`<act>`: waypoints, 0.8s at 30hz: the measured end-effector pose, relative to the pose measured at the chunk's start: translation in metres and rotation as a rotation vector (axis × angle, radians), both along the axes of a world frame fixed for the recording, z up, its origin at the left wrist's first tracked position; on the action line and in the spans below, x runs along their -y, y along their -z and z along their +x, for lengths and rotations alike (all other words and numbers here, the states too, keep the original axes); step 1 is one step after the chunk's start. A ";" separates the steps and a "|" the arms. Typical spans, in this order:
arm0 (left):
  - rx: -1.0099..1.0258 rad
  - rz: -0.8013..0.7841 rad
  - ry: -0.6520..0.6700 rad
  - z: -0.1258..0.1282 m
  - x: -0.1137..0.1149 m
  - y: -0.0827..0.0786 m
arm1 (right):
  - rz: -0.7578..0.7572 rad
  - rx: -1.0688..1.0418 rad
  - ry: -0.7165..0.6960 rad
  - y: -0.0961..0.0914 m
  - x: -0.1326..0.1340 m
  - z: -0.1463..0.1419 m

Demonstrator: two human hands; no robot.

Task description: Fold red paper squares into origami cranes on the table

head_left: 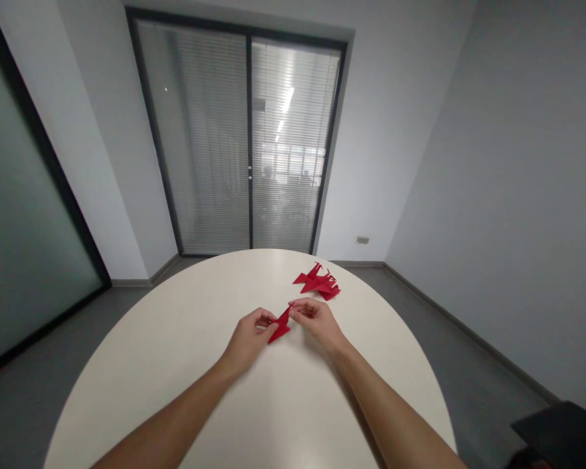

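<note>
A small red folded-paper crane (280,331) is held just above the table between my two hands. My left hand (254,331) pinches its left side between thumb and fingers. With thumb and fingertips, my right hand (315,315) grips the narrow upper tip of the same crane. Just beyond my right hand, several more red paper cranes (316,282) lie bunched together, overlapping, on the tabletop. Part of the held crane is hidden behind my fingers.
The round cream table (185,352) spreads beneath my forearms. A dark seat or chair part (561,433) shows at the lower right. Past the table's far edge stand glazed panels with blinds (209,150) and pale walls (517,195).
</note>
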State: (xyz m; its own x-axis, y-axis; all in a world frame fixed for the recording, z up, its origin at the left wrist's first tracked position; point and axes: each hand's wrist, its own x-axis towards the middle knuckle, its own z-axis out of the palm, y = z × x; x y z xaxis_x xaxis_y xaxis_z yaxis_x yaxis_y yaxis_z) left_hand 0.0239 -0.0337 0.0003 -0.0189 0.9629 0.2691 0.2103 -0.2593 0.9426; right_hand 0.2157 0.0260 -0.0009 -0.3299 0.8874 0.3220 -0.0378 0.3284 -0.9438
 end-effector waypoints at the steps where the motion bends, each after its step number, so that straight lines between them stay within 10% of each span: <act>1: 0.002 0.001 -0.002 0.000 0.000 0.001 | -0.005 0.014 -0.005 0.000 0.000 0.000; 13: 0.062 0.000 0.008 0.000 -0.002 0.004 | 0.019 0.064 -0.115 -0.007 0.006 -0.002; 24: 0.067 -0.010 0.042 0.001 0.002 -0.001 | 0.054 0.011 0.056 0.001 0.001 -0.005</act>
State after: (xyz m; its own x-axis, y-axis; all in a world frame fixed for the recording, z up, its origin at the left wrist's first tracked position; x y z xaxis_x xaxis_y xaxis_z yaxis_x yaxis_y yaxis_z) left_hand 0.0250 -0.0353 0.0008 0.0037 0.9658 0.2592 0.1359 -0.2572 0.9567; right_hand 0.2108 0.0249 -0.0014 -0.2842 0.8860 0.3663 -0.0079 0.3798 -0.9250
